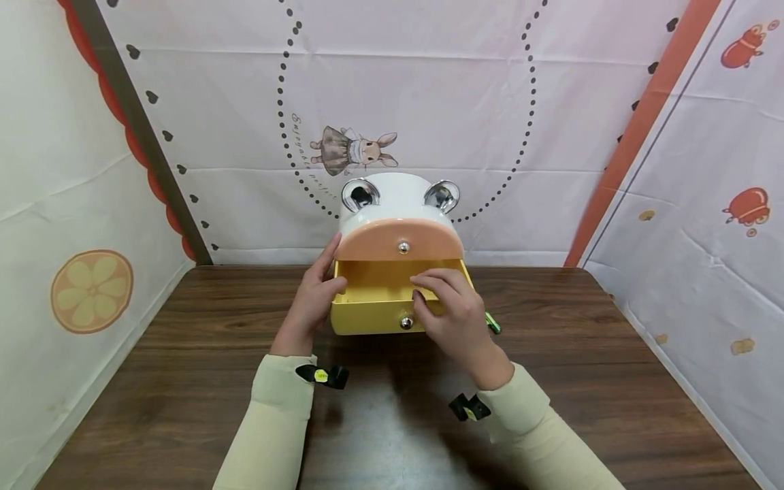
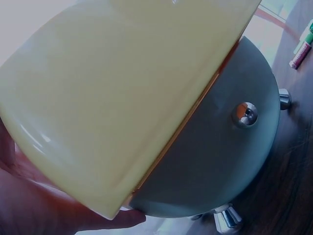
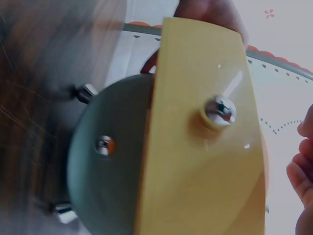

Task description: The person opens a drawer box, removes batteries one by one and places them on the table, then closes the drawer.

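Note:
A rounded toy cabinet (image 1: 401, 197) stands on the table, white on top with two shiny silver eye-like cups and an orange upper drawer front (image 1: 373, 241). Below that, a yellow drawer (image 1: 367, 318) is pulled out, with a round silver knob (image 1: 406, 322). My left hand (image 1: 311, 299) holds the cabinet's left side, thumb at the yellow drawer's side wall, fingers along the body. Over the drawer's right part hovers my right hand (image 1: 456, 313), fingers loosely bent and thumb near the index finger. Nothing shows between them. The hand hides part of the drawer's inside.
A green marker-like stick (image 1: 493, 322) lies on the dark wooden table (image 1: 582, 367) right of the cabinet. In the left wrist view, a grey-green lower front (image 2: 205, 142) with a silver knob and short silver feet shows. A patterned cloth (image 1: 404, 88) hangs behind.

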